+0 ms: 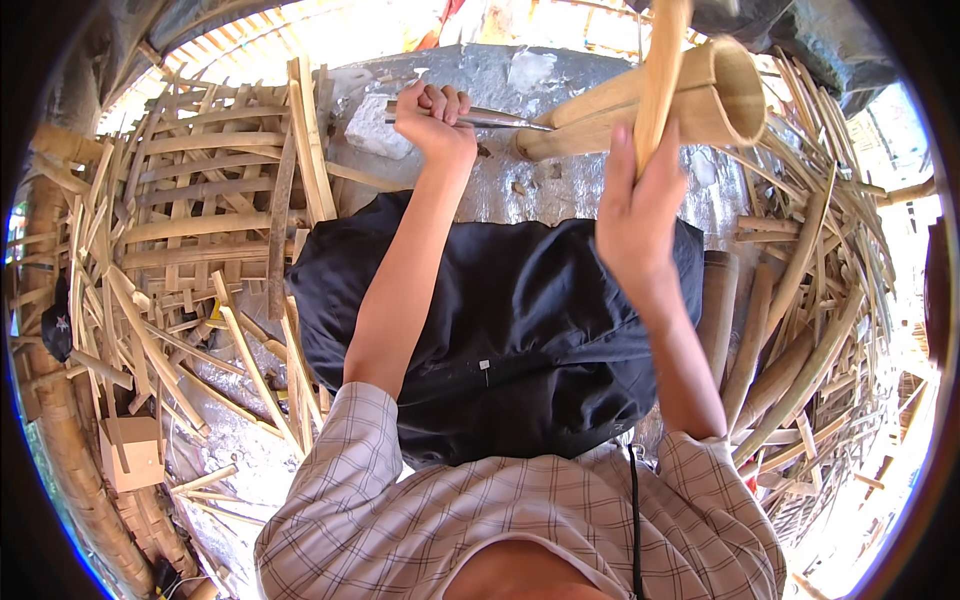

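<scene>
My left hand is closed around a metal chisel, which points right. Its narrow tip meets or nearly meets the side of a bamboo tube, close to the tube's left end; I cannot tell whether it has gone in. The tube lies at a slant, with its wide hollow end toward the upper right. In front of it, my right hand grips a pale wooden stick, raised and slightly blurred. The stick's far end runs out of the top of the picture.
Black cloth covers my lap. Beyond it is a grey, worn floor with a whitish block. Woven bamboo slats and loose strips lie left; bamboo poles and split strips crowd the right. A cardboard box sits lower left.
</scene>
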The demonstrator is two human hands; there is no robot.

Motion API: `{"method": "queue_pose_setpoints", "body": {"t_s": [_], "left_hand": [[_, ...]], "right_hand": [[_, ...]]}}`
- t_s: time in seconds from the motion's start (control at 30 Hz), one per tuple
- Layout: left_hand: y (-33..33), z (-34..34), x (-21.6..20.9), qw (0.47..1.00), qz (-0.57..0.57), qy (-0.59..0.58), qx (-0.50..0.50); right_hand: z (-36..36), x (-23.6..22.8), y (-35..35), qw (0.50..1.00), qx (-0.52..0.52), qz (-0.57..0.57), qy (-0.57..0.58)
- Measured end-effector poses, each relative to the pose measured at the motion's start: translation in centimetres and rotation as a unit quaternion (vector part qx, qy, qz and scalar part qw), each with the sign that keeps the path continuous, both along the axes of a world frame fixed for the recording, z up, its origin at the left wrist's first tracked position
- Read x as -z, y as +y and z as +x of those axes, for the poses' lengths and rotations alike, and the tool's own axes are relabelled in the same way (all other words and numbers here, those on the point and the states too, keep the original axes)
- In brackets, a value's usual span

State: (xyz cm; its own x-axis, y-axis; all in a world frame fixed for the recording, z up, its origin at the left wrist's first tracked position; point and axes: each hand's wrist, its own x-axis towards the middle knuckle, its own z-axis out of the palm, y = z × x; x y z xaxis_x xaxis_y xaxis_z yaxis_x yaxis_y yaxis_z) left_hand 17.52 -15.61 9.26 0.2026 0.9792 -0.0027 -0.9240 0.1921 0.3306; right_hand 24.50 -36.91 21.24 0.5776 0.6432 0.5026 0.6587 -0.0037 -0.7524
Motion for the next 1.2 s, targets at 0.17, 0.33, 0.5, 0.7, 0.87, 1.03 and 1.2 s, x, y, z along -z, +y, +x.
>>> {"method": "queue_pose_setpoints", "body": {"t_s": [0.17, 0.33, 0.5, 0.7, 0.87, 1.03, 1.2], "left_hand": [[0.9, 0.9, -0.1, 0.999, -0.048, 0.018, -0.015], [1.6, 1.3, 1.8, 0.999, -0.050, -0.010, 0.002], [2.7, 0.7, 1.5, 0.998, -0.055, -0.008, -0.039], [2.3, 1.9, 1.4, 0.995, -0.091, 0.016, -0.043], [2.9, 0.8, 2.3, 0.996, -0.083, -0.013, -0.044], [3.2, 1.6, 1.6, 0.994, -0.093, -0.001, -0.049], [3.9, 2.5, 2.7, 0.987, -0.147, -0.029, -0.059]], "right_hand": [[2.3, 10.5, -1.2, 0.978, -0.002, -0.204, -0.031], [0.5, 3.4, 0.0, 0.980, -0.013, -0.197, -0.008], [-0.8, 0.2, 0.0, 0.999, 0.037, -0.033, 0.006], [2.4, 12.0, 0.0, 0.969, 0.018, -0.241, -0.057], [-1.1, 3.8, 1.0, 0.989, -0.012, -0.144, 0.017], [-1.3, 1.3, 0.4, 0.998, 0.046, -0.034, 0.013], [1.6, 12.3, -0.8, 0.969, 0.018, -0.239, -0.065]]}}
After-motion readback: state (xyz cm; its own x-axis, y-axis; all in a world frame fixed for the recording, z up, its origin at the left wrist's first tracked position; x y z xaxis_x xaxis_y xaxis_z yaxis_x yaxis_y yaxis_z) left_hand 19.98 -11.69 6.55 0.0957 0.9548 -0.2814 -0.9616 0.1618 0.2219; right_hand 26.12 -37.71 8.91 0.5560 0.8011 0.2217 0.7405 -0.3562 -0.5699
